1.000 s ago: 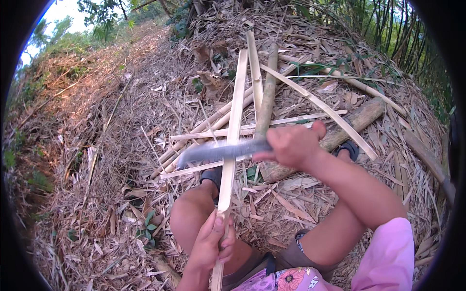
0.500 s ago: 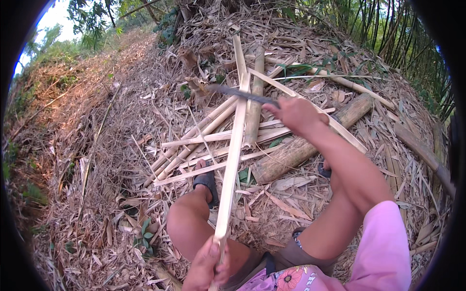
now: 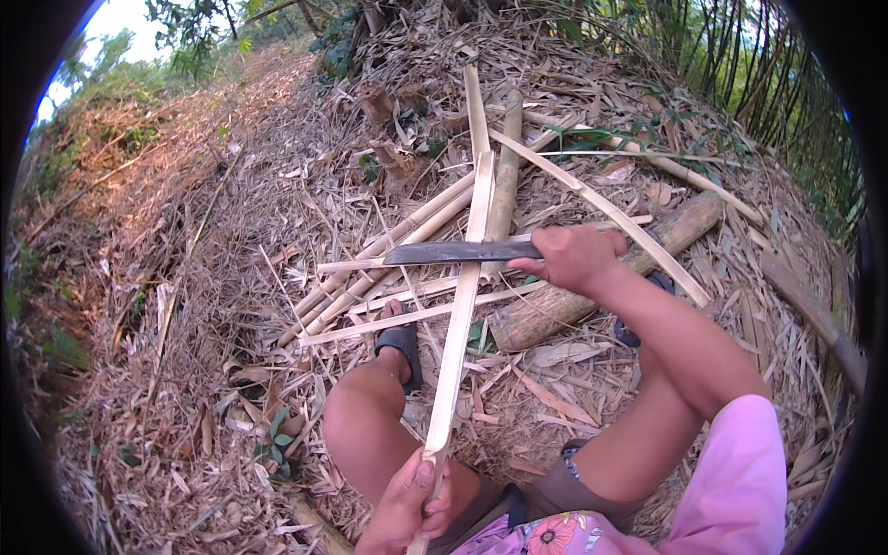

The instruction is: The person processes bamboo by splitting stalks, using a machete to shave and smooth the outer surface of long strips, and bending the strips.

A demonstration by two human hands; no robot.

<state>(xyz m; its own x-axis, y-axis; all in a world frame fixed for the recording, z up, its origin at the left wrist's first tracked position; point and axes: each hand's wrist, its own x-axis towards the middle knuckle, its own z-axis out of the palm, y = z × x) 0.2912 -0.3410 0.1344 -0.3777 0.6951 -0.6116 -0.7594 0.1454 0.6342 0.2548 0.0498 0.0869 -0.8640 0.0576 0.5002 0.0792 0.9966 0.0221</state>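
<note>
Head view: left hand (image 3: 412, 499), fingers closed around the lower end of a bamboo strip (image 3: 461, 305) slanting away over the knee. Right hand (image 3: 572, 259) fingers closed on machete (image 3: 458, 252), blade lying across the strip.

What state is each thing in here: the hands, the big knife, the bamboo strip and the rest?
left hand: closed around the strip's near end
right hand: closed on the knife handle
bamboo strip: held, slanting away from the person
knife: held level, blade lying across the strip
split bamboo pieces: lying loose on the ground
log: lying flat
</note>
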